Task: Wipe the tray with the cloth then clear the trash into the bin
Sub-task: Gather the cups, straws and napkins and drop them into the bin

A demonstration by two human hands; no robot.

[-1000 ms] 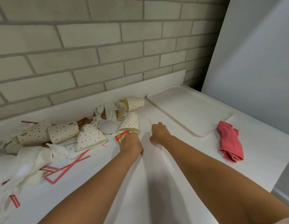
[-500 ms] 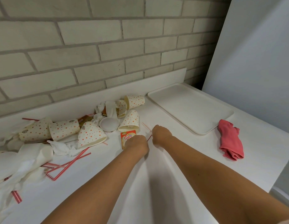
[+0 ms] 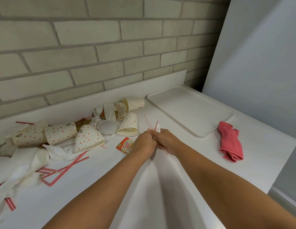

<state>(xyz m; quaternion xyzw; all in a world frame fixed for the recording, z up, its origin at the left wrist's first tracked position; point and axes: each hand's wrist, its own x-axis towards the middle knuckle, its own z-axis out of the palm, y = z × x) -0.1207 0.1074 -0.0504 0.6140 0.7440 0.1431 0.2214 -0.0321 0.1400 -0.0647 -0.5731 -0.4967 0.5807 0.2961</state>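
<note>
The empty white tray (image 3: 190, 111) lies at the back right of the counter. A red cloth (image 3: 230, 142) sits crumpled just right of it. My left hand (image 3: 144, 143) and my right hand (image 3: 166, 141) meet at mid-counter, fingers curled round thin red stirrer straws (image 3: 148, 123) and a scrap of white paper (image 3: 158, 127) that stick up above them. A coffee creamer sachet (image 3: 125, 145) lies flat on the counter beside my left hand, untouched. No bin is in view.
Several dotted paper cups (image 3: 128, 124) lie tipped over to the left along the brick wall, with a white lid (image 3: 107, 127), crumpled napkins (image 3: 28, 162) and loose red straws (image 3: 64, 169). A grey panel (image 3: 259, 63) rises at the right.
My left hand has let go of the sachet, which now lies on the counter. Both hands have come together, and the straws stick up from them.
</note>
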